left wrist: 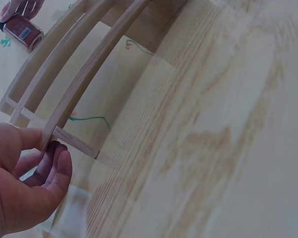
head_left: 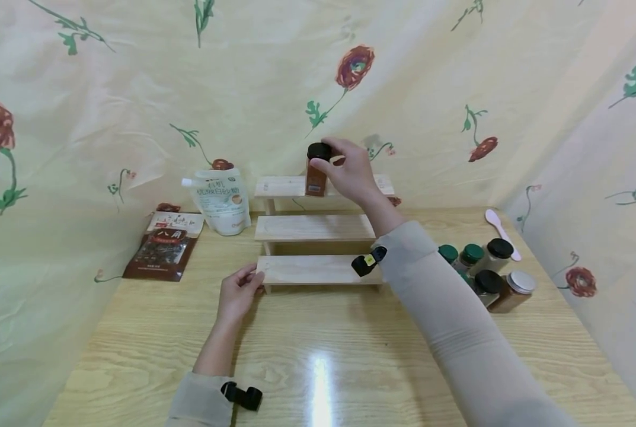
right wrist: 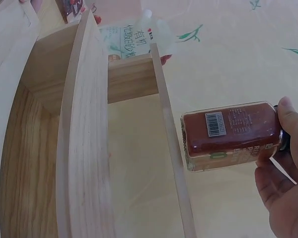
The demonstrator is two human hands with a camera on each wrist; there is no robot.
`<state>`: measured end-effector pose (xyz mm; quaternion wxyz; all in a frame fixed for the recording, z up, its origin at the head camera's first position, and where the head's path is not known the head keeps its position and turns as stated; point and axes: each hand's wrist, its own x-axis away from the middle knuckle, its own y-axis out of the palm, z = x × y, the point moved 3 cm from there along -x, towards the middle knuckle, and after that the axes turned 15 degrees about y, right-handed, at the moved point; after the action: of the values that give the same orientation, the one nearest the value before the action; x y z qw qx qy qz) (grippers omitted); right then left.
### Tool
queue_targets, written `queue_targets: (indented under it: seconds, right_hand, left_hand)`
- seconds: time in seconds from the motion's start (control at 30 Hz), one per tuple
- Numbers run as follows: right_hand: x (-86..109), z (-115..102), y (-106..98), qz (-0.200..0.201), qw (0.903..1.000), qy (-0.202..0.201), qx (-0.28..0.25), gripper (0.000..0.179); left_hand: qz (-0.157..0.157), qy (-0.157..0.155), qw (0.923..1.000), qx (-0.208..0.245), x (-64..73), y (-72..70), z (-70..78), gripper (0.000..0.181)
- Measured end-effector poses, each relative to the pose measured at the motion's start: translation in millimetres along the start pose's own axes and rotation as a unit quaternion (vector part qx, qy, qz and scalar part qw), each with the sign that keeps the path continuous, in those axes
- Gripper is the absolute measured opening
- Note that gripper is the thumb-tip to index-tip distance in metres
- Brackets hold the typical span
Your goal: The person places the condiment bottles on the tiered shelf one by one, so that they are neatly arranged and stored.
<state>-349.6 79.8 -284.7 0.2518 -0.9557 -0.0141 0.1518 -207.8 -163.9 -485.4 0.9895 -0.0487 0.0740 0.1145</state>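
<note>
A three-step wooden rack [head_left: 318, 228] stands on the table against the back cloth. My right hand [head_left: 350, 169] grips a spice jar [head_left: 316, 178] by its black cap, upright at the top step. In the right wrist view the jar [right wrist: 231, 131] holds reddish-brown powder and carries a barcode label; whether its base touches the step I cannot tell. My left hand [head_left: 237, 292] pinches the left end of the lowest step. The left wrist view shows the thumb and fingers of that hand [left wrist: 30, 178] around the board's end [left wrist: 52, 131].
Several spice jars [head_left: 510, 290] with green, black and silver caps stand at the right, near a pale spoon [head_left: 501, 232]. Left of the rack are a white spouted pouch [head_left: 223, 204] and a brown packet [head_left: 165, 246]. Flowered cloth [head_left: 275, 77] hangs behind and at the sides.
</note>
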Motion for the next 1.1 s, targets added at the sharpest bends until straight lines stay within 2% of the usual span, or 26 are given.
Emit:
queue_targets:
  seconds: [0.27,0.8,1.1]
  right_hand:
    - [-6.4,1,9,-0.015,0.9996,0.02,-0.014,0.049]
    - [-24.6,-15,42,-0.037,0.9985,0.039,0.011,0.055]
    - [-33.8,-21,59,-0.043,0.9986,0.029,0.008,0.053]
  left_hand:
    - [-0.009,-0.002,1.0,0.001,1.0,-1.7,0.3,0.034]
    - [-0.007,0.004,0.9999,0.012,-2.8,-0.7,1.1,0.033]
    - [-0.01,0.005,0.9997,0.021,-2.8,-1.9,2.4,0.035]
